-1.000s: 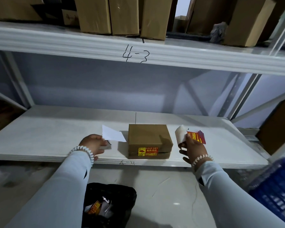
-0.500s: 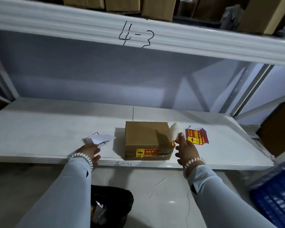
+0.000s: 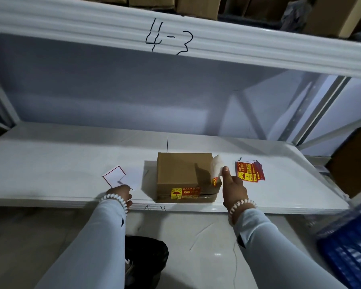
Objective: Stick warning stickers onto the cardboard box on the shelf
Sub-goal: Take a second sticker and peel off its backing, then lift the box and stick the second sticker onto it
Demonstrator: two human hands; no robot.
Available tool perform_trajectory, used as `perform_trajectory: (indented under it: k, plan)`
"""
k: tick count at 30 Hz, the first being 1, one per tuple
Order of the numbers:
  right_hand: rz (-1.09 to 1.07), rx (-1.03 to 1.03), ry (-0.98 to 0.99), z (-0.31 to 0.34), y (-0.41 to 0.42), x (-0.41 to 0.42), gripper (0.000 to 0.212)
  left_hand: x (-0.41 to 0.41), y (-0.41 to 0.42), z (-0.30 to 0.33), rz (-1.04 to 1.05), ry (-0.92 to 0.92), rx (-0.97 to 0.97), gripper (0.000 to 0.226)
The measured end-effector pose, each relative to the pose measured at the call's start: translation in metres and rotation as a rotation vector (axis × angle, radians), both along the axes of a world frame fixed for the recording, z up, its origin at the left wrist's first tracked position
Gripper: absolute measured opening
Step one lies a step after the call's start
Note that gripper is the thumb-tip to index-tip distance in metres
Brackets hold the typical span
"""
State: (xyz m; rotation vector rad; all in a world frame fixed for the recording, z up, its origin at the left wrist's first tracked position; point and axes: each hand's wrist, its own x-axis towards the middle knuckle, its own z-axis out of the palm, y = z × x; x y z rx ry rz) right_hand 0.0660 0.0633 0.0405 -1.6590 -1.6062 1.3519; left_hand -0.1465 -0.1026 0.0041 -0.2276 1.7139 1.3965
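Note:
A brown cardboard box (image 3: 183,174) sits near the front edge of the white shelf (image 3: 50,163). A red-and-yellow "KEEP DRY" sticker (image 3: 186,192) is on its front face. My right hand (image 3: 234,187) holds a warning sticker (image 3: 216,171) against the box's right side, index finger raised; the white side curls upward and a red-yellow corner shows below. My left hand (image 3: 121,193) pinches a corner of a white backing paper (image 3: 131,179) lying low over the shelf, left of the box. A stack of warning stickers (image 3: 249,171) lies right of the box.
Another white backing sheet with a red edge (image 3: 113,176) lies on the shelf beside my left hand. The upper shelf beam (image 3: 169,38) is marked "4-3". A black bin bag (image 3: 148,257) stands on the floor below. A blue crate (image 3: 350,247) is at the right.
My right hand brought the sticker left from beside the sticker stack to the box's right side. My left hand lowered the white backing paper onto the shelf next to another sheet.

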Motion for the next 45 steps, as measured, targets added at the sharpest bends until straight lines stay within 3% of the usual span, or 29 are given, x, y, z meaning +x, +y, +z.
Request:
perform_trajectory:
  k: [2,4,6,10,14,18,22,26,30,33,38,41,45]
  plan:
    - [0.011,0.005,-0.005,0.005,-0.002,0.001,0.083,0.003,0.004,0.003,-0.04,0.07,-0.015,0.019]
    - [0.046,-0.039,0.05,0.008,-0.008,0.002,0.096,0.011,0.013,0.005,-0.148,0.101,-0.007,0.032]
    - [0.081,-0.095,0.124,0.009,-0.012,0.002,0.095,0.02,0.023,0.008,-0.257,0.113,-0.007,0.047]
    - [0.091,-0.149,0.146,0.011,-0.016,-0.002,0.103,0.038,0.032,0.015,-0.32,0.177,-0.052,0.073]
    - [0.039,-0.209,0.194,0.014,-0.019,0.002,0.106,0.049,0.034,0.026,-0.19,0.09,0.094,0.089]
    - [0.073,-0.284,0.311,0.02,-0.019,0.009,0.082,0.051,0.04,0.041,-0.112,0.118,0.206,0.087]
    - [0.136,-0.226,0.365,0.027,-0.025,0.012,0.067,0.053,0.043,0.047,0.1,0.105,0.265,0.109]
    - [0.192,-0.23,0.429,0.034,-0.032,0.014,0.061,0.053,0.042,0.053,0.354,0.024,0.369,0.09]
    - [0.137,-0.251,0.517,0.043,-0.033,0.017,0.064,0.058,0.036,0.057,0.479,-0.137,0.409,0.098]
    - [0.001,-0.218,0.609,0.049,-0.027,0.022,0.071,0.061,0.03,0.058,0.387,-0.212,0.439,0.097]
    - [-0.127,-0.224,0.615,0.057,-0.027,0.026,0.08,0.065,0.023,0.059,0.151,-0.132,0.401,0.079]
    - [-0.105,-0.286,0.537,0.057,-0.034,0.025,0.089,0.067,0.019,0.066,0.05,-0.082,0.384,0.059]
    - [-0.077,-0.306,0.541,0.06,-0.038,0.021,0.084,0.073,0.021,0.075,-0.158,0.008,0.422,0.05]
